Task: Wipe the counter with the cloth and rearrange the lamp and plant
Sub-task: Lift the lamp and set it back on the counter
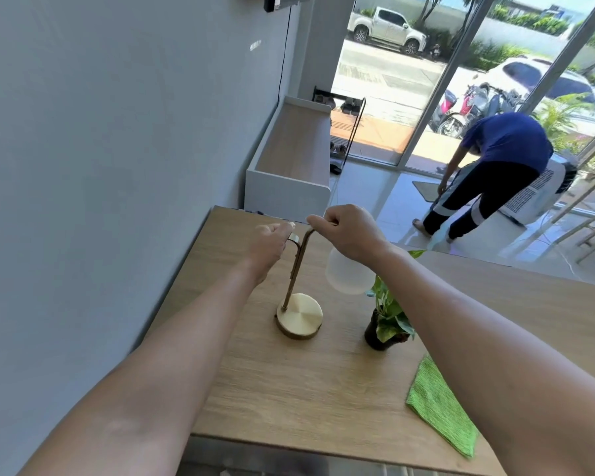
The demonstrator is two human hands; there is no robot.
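Note:
A brass lamp (299,316) with a round base, a thin curved stem and a frosted white globe shade (347,276) stands on the wooden counter (316,389). My left hand (272,247) grips the top of the stem on its left side. My right hand (349,231) is closed on the curved top of the stem, above the shade. Right of the lamp base stands a small green plant (387,316) in a dark pot, partly behind my right forearm. A folded green cloth (440,407) lies flat near the counter's front right.
A grey wall runs along the counter's left side. Beyond the far edge stand a low white bench (289,159) and a shoe rack (344,128). A person in blue (495,173) bends over on the tiled floor by the glass doors.

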